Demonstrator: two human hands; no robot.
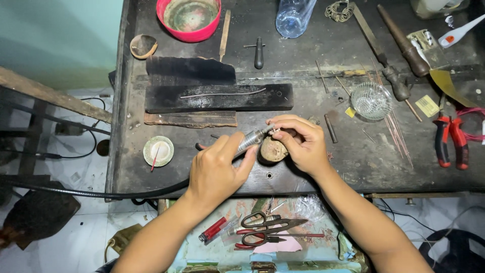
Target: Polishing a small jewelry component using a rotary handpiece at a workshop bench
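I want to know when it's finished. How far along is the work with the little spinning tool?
Done: can't tell; the small piece is mostly hidden. In hand: the left hand holds the silver rotary handpiece, its tip at a tiny metal piece pinched by the right hand over a round wooden peg. Left: the bent wire on the black block lies untouched.

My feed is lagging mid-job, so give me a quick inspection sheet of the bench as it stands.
Surface: dark, scuffed wooden bench.
Job's things: metal handpiece with its tip at a small piece held over a wooden peg.
Clutter: red bowl, glass dish, pliers, files, wire rods, bottle; scissors in the drawer below.
Hands: left hand grips the handpiece; right hand pinches the piece.
Cables: black hose runs off left.
Surroundings: tiled floor, green wall.
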